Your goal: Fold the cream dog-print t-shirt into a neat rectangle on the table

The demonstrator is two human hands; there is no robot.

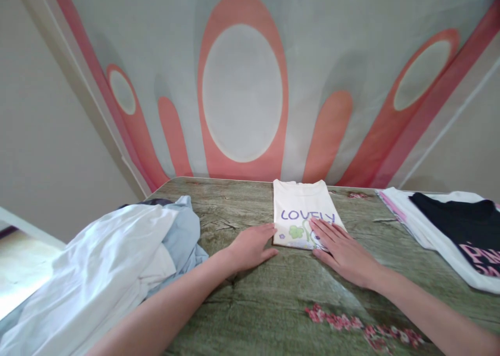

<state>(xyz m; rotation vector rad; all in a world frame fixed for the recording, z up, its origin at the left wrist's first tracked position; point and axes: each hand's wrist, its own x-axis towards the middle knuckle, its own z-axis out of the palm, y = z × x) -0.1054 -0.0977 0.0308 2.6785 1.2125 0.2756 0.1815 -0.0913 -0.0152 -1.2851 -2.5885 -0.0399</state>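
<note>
A cream T-shirt [302, 200] lies folded into a neat rectangle near the far edge of the table, its collar away from me. Purple letters reading LOVELY and a green clover print show on its front. My left hand [253, 245] rests at the shirt's left lower edge, fingertips touching it, thumb apart on the tabletop. Across the lower right part of the shirt my right hand [344, 252] lies flat with its fingers stretched out, covering some of the print. Neither hand grips anything.
White and light blue clothes [117, 246] lie in a loose pile at the left. On the right are folded garments, with a black shirt with pink letters [464, 226] on top. The wood-patterned table [242, 314] meets a pink and grey wall hanging [242, 168] at the back.
</note>
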